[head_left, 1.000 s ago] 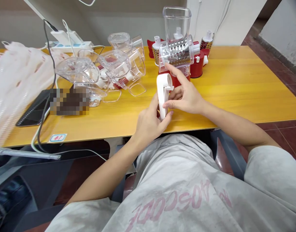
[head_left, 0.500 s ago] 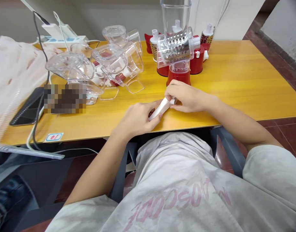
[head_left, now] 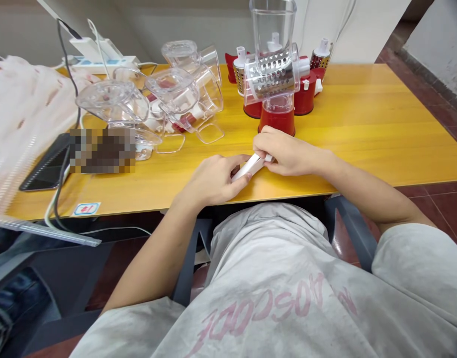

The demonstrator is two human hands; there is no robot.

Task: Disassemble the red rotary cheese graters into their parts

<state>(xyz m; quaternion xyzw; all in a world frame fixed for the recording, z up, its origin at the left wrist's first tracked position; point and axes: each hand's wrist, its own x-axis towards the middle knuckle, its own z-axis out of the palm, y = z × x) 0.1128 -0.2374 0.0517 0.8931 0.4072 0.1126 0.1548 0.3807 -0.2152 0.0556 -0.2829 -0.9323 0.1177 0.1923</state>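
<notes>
- Long white plastic crank handle: lying slantwise at the centre of the frame, low over the near edge of the yellow wooden table, being gripped at both ends.
- Left hand: fingers curling closed around the handle's lower end.
- Right hand: fingertips pinching the upper end, narrowly set.
- Red-based rotary grater with clear hopper and perforated metal drum: standing upright just behind the right hand.
- Further red grater bases: standing close behind it.
- Clear plastic hoppers: lying tipped in a cluster at upper left.
- Flat black device: lying at far left.
- White power strip: sitting at the table's far upper-left edge.
</notes>
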